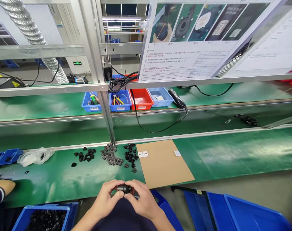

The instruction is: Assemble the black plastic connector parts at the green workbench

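A small black cylindrical part (124,188) is pinched between my two hands just in front of the bench edge. My left hand (107,199) grips its left end with thumb and fingers. Around the right end, the fingers of my right hand (142,199) are closed. The fingers partly cover the part, so its full shape is hidden. Beyond my hands, on the green bench top, lie several grey round discs (110,154). A pile of small black pieces (131,153) sits to their right, and another group of black pieces (86,154) to their left.
Right of the piles lies a brown cardboard sheet (164,166) with white plates on it. Below the bench stand a blue bin of black parts (46,210) and blue crates (252,211). Another person's arm (3,189) rests at left. A metal post (107,118) rises behind.
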Motion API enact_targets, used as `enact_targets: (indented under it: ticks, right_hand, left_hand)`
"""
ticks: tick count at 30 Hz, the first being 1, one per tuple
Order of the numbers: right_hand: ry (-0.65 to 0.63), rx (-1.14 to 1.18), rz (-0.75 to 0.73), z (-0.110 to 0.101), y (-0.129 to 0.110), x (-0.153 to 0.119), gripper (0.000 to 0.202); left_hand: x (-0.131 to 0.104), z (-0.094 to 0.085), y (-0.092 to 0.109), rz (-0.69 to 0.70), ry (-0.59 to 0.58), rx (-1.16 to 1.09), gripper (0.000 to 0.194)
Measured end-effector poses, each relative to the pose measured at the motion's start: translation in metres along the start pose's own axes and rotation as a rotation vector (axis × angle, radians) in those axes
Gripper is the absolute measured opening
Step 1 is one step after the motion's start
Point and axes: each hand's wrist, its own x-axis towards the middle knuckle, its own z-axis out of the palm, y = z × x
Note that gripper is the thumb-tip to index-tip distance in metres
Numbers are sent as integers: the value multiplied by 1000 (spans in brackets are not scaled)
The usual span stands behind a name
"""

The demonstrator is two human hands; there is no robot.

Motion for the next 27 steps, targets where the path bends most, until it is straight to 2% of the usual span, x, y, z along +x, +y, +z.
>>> enact_targets:
  ticks: [5, 9, 12, 17, 20, 23, 25, 27]
  right_hand:
    - [45, 99, 43, 4, -4, -7, 22]
    - [75, 72, -21, 10, -5, -14, 21]
    - [117, 9, -145, 10, -6, -19, 23]
    - [160, -245, -396, -2, -7, -25, 37]
    - [144, -372, -475, -6, -7, -31, 41]
    - [153, -322, -394, 1, -7, -37, 26]
    - [210, -229, -188, 10, -9, -42, 17]
    - [267, -126, 86, 17, -14, -47, 16]
  left_hand:
    - [-13, 3, 3, 130, 5, 135, 32]
    - [-19, 6, 6, 166, 38, 238, 30]
    - [-19, 10, 9, 101, 21, 188, 32]
    - [-15, 20, 20, -94, -110, -154, 43]
    - [-15, 23, 22, -160, -154, -245, 48]
    - [-19, 23, 19, -119, -114, -166, 47]
    - [-23, 23, 19, -30, -48, -50, 45]
    - [-24, 25, 25, 59, -7, 43, 40]
